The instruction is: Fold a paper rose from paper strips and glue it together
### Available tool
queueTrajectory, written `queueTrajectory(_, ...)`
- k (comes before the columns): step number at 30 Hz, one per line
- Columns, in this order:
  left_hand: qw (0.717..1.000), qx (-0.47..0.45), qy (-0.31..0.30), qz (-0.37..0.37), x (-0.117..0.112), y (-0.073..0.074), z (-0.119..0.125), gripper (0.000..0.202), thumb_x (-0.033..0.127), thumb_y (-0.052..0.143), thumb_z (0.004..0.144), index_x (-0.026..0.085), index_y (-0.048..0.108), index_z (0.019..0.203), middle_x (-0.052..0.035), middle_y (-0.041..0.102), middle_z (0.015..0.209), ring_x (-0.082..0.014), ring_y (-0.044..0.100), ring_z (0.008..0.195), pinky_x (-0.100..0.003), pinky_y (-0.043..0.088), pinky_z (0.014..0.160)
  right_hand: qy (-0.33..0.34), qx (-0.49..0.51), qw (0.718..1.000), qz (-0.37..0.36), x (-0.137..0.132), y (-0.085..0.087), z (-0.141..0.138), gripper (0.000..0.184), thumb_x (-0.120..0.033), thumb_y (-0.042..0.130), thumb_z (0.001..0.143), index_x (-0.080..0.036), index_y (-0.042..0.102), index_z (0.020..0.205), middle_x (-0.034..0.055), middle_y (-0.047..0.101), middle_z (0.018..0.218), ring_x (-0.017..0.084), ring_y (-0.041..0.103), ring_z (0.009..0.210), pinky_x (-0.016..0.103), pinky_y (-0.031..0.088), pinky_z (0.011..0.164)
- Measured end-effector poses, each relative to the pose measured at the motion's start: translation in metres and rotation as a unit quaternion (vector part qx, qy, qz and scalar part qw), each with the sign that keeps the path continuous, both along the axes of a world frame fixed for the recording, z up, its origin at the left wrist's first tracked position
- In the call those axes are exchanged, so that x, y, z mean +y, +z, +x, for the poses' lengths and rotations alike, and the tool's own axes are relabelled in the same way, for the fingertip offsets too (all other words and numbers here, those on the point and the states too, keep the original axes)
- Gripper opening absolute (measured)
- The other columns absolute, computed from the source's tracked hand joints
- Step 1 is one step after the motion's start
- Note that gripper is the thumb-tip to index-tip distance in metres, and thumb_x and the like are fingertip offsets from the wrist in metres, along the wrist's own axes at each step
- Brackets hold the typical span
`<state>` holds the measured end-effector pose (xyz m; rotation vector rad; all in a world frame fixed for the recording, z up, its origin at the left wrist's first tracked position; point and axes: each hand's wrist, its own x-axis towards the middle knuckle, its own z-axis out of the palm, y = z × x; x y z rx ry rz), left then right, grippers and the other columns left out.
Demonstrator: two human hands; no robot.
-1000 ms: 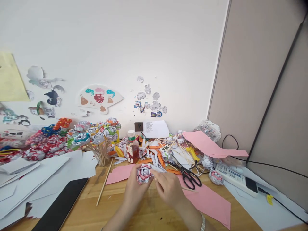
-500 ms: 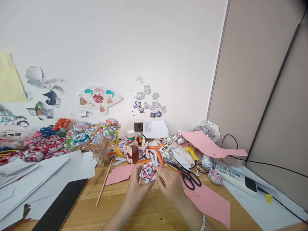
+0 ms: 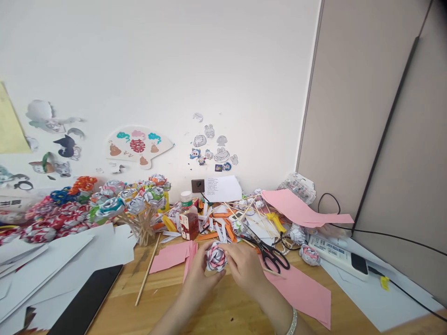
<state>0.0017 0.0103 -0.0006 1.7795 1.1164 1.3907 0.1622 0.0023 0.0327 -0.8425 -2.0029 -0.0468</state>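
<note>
Since the frame half a second ago: both hands closed in tighter, and the paper rose sits slightly lower and nearer the person. A pink folded strip now shows just left of the left fingers.

Left hand: fingers curled, holding the rose from its left side and underneath.
Right hand: fingers bent narrow, pressed to the rose's right side, thumb against its top edge. A bracelet is on this wrist.

Rose: pink, white and grey petals, pinched between the two sets of fingers, raised just above the table. Whether it touches the wood cannot be told.

Around the fingers:
- Black-handled scissors just right of the right fingers, lying on the table.
- Large pink sheet right of and below the right hand, flat.
- Pink paper pieces left of the left fingers.
- Wooden skewer further left, lying diagonally.
- Small bottle with white cap beyond the left fingers, upright.
- Bunch of finished roses on sticks far left of the fingers, at the wall.
- Loose second rose well right of the fingers, past the scissors.
</note>
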Motion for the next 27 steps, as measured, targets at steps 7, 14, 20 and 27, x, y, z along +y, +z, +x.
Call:
queueTrajectory(7,0.998,0.060,0.019,0.007,-0.008,0.013,0.001,0.055,0.020,0.068,0.060,0.019,0.054,0.113,-0.0119,0.063,0.114,-0.0290,0.060,0.107,-0.045,0.048,0.093,0.043,-0.012,0.998,-0.052,-0.008,0.008,0.001,0.030,-0.020,0.040,0.089,-0.024,0.066,0.104,0.0029,0.065,0.077,0.017,0.059,0.065,0.025,0.040,0.058)
queueTrajectory(14,0.993,0.104,0.041,0.042,-0.006,0.012,-0.003,0.054,0.016,0.067,0.061,0.021,0.055,0.113,-0.0109,0.066,0.112,-0.0291,0.062,0.104,-0.046,0.049,0.089,0.004,0.040,0.998,-0.040,0.000,0.008,0.010,0.031,-0.025,0.029,0.097,-0.018,0.054,0.113,0.0026,0.064,0.070,0.017,0.060,0.061,0.025,0.041,0.056)
queueTrajectory(20,0.989,0.125,0.043,0.066,-0.008,0.015,-0.003,0.053,0.015,0.065,0.062,0.022,0.055,0.113,-0.0107,0.066,0.112,-0.0285,0.062,0.104,-0.046,0.050,0.089,0.009,0.015,0.999,-0.037,0.007,0.002,0.008,0.020,-0.027,0.039,0.096,-0.020,0.056,0.089,0.0012,0.064,0.072,0.016,0.060,0.062,0.024,0.042,0.057)
queueTrajectory(27,0.987,0.141,0.038,0.074,-0.009,0.016,-0.002,0.050,0.014,0.063,0.064,0.021,0.055,0.112,-0.0108,0.067,0.109,-0.0272,0.063,0.102,-0.044,0.051,0.087,0.068,0.040,0.997,-0.005,0.005,0.001,0.008,0.013,-0.021,0.047,0.092,-0.020,0.059,0.088,0.0026,0.062,0.080,0.015,0.060,0.074,0.025,0.046,0.066)
